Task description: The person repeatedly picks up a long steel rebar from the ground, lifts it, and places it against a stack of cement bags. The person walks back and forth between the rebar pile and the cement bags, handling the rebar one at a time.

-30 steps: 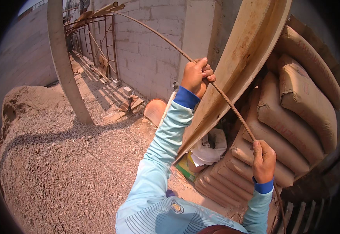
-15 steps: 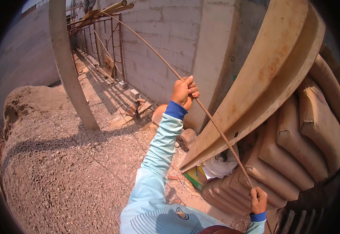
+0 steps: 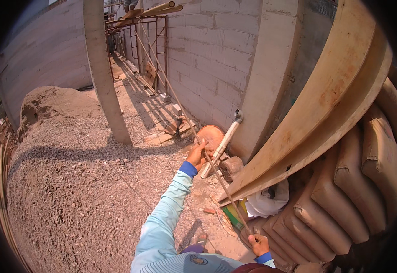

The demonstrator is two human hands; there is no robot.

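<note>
A long, thin, brown ribbed rebar (image 3: pixel 178 101) slants from the scaffold at the far end down toward my body. My left hand (image 3: pixel 196 154) is closed around it at mid-length, arm stretched forward, thumb lying along the bar. Nearer to me and further right, my right hand (image 3: pixel 259 245) grips the rebar close to the stacked sacks. Just beyond my left hand are a round orange basin-like thing (image 3: pixel 212 135) and a whitish pipe (image 3: pixel 226 141) with a grey elbow, leaning beside the concrete column. The rebar passes in front of the pipe's lower part.
Gravel (image 3: pixel 84 191) spreads on the left below a sand heap (image 3: pixel 59 107) and a slanting post (image 3: pixel 105 77). A tan channel-shaped beam (image 3: pixel 319 113) leans over stacked brown sacks (image 3: pixel 328 193) at right. Someone's legs (image 3: pixel 130 4) show on the scaffold (image 3: pixel 165 50). A block wall (image 3: pixel 212 54) runs behind.
Both hands have moved: the left lower and nearer, the right leftward and lower, bringing the rebar down with them. The view has shifted left, and the pipe now shows.
</note>
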